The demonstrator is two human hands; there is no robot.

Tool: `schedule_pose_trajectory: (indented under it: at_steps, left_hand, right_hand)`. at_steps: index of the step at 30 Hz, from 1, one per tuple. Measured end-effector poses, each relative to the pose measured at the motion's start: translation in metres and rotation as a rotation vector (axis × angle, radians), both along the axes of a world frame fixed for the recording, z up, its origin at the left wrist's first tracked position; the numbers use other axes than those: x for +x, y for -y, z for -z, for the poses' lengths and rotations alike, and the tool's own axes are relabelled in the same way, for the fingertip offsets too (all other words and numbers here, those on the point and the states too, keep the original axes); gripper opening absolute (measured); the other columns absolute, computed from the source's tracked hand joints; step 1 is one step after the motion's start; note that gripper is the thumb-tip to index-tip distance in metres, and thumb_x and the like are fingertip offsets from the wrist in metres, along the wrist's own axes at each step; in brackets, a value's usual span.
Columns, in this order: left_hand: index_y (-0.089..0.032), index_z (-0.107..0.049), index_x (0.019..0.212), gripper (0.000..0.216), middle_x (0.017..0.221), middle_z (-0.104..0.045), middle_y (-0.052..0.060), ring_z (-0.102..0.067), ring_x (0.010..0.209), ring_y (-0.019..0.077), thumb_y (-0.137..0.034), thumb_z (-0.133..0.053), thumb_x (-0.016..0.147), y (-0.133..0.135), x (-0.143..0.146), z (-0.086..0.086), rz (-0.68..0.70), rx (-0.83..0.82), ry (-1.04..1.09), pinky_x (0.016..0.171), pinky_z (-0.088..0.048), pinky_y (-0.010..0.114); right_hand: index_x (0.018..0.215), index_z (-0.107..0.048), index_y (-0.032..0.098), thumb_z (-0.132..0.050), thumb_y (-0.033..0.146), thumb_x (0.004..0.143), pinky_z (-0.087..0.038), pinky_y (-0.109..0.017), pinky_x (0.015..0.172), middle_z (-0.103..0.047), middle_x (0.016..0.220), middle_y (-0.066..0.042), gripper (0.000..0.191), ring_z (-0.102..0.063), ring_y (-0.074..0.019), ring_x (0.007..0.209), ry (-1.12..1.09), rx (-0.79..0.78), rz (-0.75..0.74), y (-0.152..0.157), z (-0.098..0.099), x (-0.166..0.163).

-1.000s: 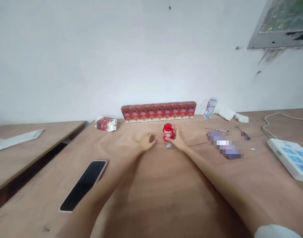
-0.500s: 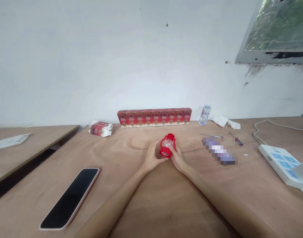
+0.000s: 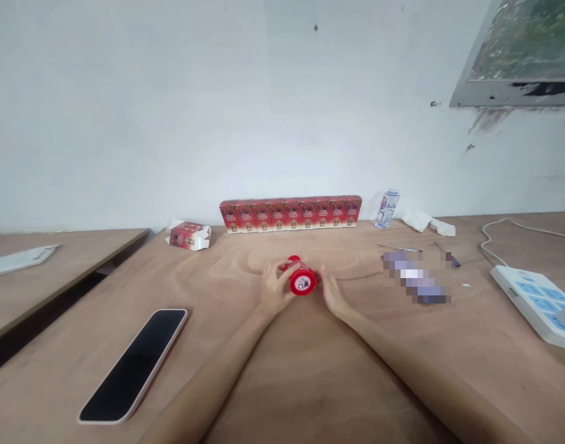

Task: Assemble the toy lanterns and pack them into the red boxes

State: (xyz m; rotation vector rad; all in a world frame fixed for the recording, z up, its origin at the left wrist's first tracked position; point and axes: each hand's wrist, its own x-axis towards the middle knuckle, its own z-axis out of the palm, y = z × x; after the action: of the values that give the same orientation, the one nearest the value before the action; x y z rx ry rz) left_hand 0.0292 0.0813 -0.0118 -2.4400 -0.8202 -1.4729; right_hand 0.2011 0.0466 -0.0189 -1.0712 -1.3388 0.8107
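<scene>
A small red lantern (image 3: 303, 282) lies tipped over with its round base facing me; a pale picture or label fills the middle of the base. My left hand (image 3: 276, 288) has its fingers wrapped round the lantern's body from the left. Beside it on the right is my right hand (image 3: 333, 295), fingers stretched out and slightly apart from the base. Most of the lantern's clear middle is hidden behind the base and my left fingers.
A row of red boxes (image 3: 291, 214) stands along the wall, with an opened red box (image 3: 188, 235) to its left. Around the table are a phone (image 3: 134, 367), a clear bottle (image 3: 387, 208), crumpled tissue (image 3: 417, 220), a screwdriver (image 3: 400, 248) and a white power strip (image 3: 536, 302).
The lantern has turned from leaning upright to base toward me. My left hand has closed round it, while my right hand has let go and moved slightly off.
</scene>
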Motion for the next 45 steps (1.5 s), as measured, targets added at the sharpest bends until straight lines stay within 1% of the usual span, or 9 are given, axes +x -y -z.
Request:
schedule_pose_trajectory:
  at_steps: [3,6,9,12,14,26,34,40,45]
  left_hand:
    - [-0.021,-0.055,0.113,0.043,0.11,-0.058,0.012,-0.055,0.102,0.0272,-0.04,-0.064,0.076,-0.007,-0.009,-0.002,-0.129,-0.043,0.062,0.088,-0.044,0.045]
    - [-0.02,-0.051,0.114,0.04,0.118,-0.057,0.012,-0.054,0.109,0.026,-0.037,-0.061,0.079,-0.014,-0.014,-0.002,-0.098,-0.147,0.121,0.09,-0.046,0.043]
    - [-0.02,-0.049,0.116,0.04,0.12,-0.057,0.012,-0.054,0.112,0.0242,-0.034,-0.059,0.08,-0.017,-0.014,-0.001,0.008,-0.228,0.125,0.091,-0.048,0.041]
    - [-0.02,-0.049,0.115,0.04,0.119,-0.057,0.012,-0.054,0.113,0.0248,-0.033,-0.061,0.079,-0.016,-0.012,-0.002,0.067,-0.265,0.092,0.093,-0.048,0.042]
    - [-0.02,-0.049,0.115,0.041,0.118,-0.058,0.011,-0.055,0.112,0.0247,-0.034,-0.062,0.079,-0.015,-0.011,-0.002,0.088,-0.285,0.081,0.093,-0.048,0.042]
    - [-0.018,-0.047,0.115,0.042,0.111,-0.058,0.011,-0.058,0.104,0.0236,-0.033,-0.062,0.078,-0.012,-0.009,-0.003,0.038,-0.308,0.074,0.087,-0.051,0.038]
    - [-0.02,-0.049,0.116,0.043,0.114,-0.059,0.012,-0.059,0.103,0.025,-0.042,-0.058,0.081,-0.007,-0.006,0.001,-0.019,-0.162,-0.165,0.085,-0.05,0.037]
    - [-0.02,-0.051,0.115,0.043,0.112,-0.061,0.013,-0.06,0.1,0.0249,-0.047,-0.054,0.082,-0.004,-0.004,0.002,-0.076,-0.094,-0.226,0.083,-0.049,0.036]
    - [-0.018,-0.055,0.11,0.04,0.106,-0.063,0.013,-0.06,0.095,0.0254,-0.047,-0.052,0.084,-0.001,-0.001,0.001,-0.092,-0.021,-0.27,0.079,-0.048,0.036]
  right_hand:
    - [0.087,-0.069,0.023,-0.051,0.057,0.081,-0.041,-0.038,0.086,-0.065,0.089,-0.006,0.039,-0.055,-0.0235,0.091,0.194,0.083,0.035,-0.003,-0.005,0.02]
    - [0.076,-0.071,0.024,-0.065,0.048,0.074,-0.037,-0.04,0.086,-0.064,0.082,-0.005,0.025,-0.051,-0.0236,0.088,0.36,0.144,0.003,-0.006,-0.006,0.036]
    - [0.082,-0.073,0.026,-0.064,0.037,0.079,-0.037,-0.039,0.082,-0.065,0.085,-0.006,0.014,-0.05,-0.023,0.087,0.575,0.224,-0.021,-0.008,0.0,0.04]
    - [0.09,-0.072,0.026,-0.058,0.029,0.084,-0.039,-0.037,0.078,-0.065,0.092,-0.007,0.015,-0.05,-0.023,0.089,0.904,0.353,0.017,-0.009,0.006,0.038]
    - [0.09,-0.071,0.025,-0.057,0.027,0.086,-0.039,-0.036,0.075,-0.064,0.092,-0.008,0.015,-0.05,-0.0228,0.088,0.991,0.384,0.039,-0.01,0.008,0.037]
    - [0.079,-0.062,0.019,-0.055,0.028,0.086,-0.039,-0.035,0.072,-0.063,0.082,-0.005,0.013,-0.053,-0.0215,0.082,0.991,0.369,0.008,-0.007,0.002,0.037]
    - [0.086,-0.059,0.023,-0.052,0.026,0.087,-0.048,-0.031,0.075,-0.062,0.085,-0.004,0.008,-0.061,-0.0173,0.082,0.352,0.47,0.224,0.02,-0.001,0.008]
    - [0.093,-0.06,0.024,-0.054,0.026,0.086,-0.051,-0.034,0.079,-0.068,0.088,-0.005,0.01,-0.065,-0.0184,0.084,0.319,0.438,0.193,0.027,0.007,-0.004]
    - [0.099,-0.065,0.026,-0.053,0.025,0.087,-0.051,-0.034,0.081,-0.07,0.092,-0.003,0.017,-0.065,-0.0187,0.087,0.338,0.438,0.165,0.027,0.003,-0.002]
